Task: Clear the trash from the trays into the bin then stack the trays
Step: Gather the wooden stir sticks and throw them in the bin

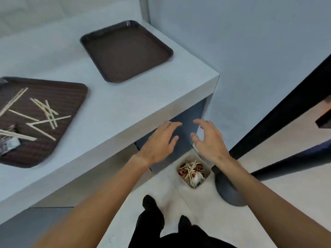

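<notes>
Head view: left hand (159,140) and right hand (209,138) both spread, empty, side by side above bin (206,178) at 6 o'clock on floor. Bin holds sticks, wrappers. Empty tray (125,51) at 12 o'clock on counter (125,104). Littered tray (71,97) at 9 o'clock, wooden sticks (46,113) and crumpled wrapper (10,144) on it.

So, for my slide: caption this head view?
Open hands above bin; one tray cleared, other holds sticks.
</notes>
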The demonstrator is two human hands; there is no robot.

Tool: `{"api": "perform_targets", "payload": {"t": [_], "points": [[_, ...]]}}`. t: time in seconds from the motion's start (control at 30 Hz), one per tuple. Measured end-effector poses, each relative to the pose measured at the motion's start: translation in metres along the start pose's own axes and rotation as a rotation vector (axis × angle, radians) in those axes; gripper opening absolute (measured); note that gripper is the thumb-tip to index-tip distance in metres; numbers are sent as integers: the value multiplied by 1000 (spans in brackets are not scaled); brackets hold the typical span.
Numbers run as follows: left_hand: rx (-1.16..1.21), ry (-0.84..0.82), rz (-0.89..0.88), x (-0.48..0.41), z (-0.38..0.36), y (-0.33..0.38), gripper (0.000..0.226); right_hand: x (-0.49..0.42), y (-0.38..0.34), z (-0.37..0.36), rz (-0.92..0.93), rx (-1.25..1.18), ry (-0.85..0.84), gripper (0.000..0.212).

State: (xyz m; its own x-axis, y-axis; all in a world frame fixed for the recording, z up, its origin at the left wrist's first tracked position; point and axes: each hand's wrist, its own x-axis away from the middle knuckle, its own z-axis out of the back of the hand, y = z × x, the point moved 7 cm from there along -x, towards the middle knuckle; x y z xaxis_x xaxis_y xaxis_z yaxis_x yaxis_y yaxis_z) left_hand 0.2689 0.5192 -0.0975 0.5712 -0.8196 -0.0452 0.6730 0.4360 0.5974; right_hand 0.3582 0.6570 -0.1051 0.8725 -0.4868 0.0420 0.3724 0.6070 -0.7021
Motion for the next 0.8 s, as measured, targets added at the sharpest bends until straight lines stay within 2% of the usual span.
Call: {"api": "perform_targets", "payload": {"t": [0.2, 0.4, 0.57, 0.8], "points": [[-163, 293, 61, 43, 119, -14, 43, -25, -117, 8, 230, -73, 22, 37], [-200, 429, 285, 114, 211, -75, 45, -42, -226, -35, 437, -105, -92, 35], [-220, 455, 430, 164, 267, -144, 45, -56, -296, -92, 551, -43, -230, 35], [-278, 271, 539, 196, 317, -243, 30, -83, -368, -186, 555, 107, -435, 33]]}}
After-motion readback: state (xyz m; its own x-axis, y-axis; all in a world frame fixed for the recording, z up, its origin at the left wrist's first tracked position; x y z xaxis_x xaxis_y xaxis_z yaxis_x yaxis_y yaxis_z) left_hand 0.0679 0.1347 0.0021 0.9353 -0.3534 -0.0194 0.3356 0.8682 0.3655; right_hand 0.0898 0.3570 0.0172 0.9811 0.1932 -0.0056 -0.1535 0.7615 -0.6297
